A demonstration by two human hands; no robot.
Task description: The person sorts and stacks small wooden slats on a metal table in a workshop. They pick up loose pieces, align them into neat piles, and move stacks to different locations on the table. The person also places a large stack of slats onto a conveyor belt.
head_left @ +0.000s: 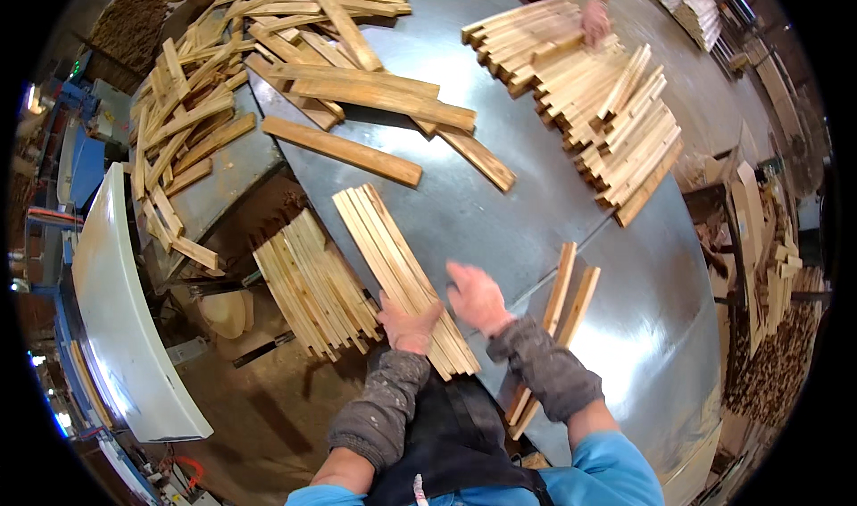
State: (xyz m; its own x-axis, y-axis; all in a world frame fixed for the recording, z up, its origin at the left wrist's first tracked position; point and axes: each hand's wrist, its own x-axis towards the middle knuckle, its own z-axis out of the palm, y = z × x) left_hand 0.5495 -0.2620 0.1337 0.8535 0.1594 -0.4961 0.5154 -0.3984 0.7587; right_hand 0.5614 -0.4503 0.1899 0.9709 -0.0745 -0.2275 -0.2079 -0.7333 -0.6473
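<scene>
A row of pale wooden strips lies side by side on the metal table near its left edge. My left hand spans the near part of this row, thumb on one side and fingers on the other, gripping it. Just right of the row, my right hand is held apart from the wood with nothing in it; its fingers are spread and a little blurred. Two separate wooden strips lie on the table beyond my right forearm, partly hidden under its grey sleeve.
A loose heap of wooden boards covers the far left. Another person's hand rests on a long row of wooden strips at the far right. More strips are stacked below the table's left edge, near a white panel.
</scene>
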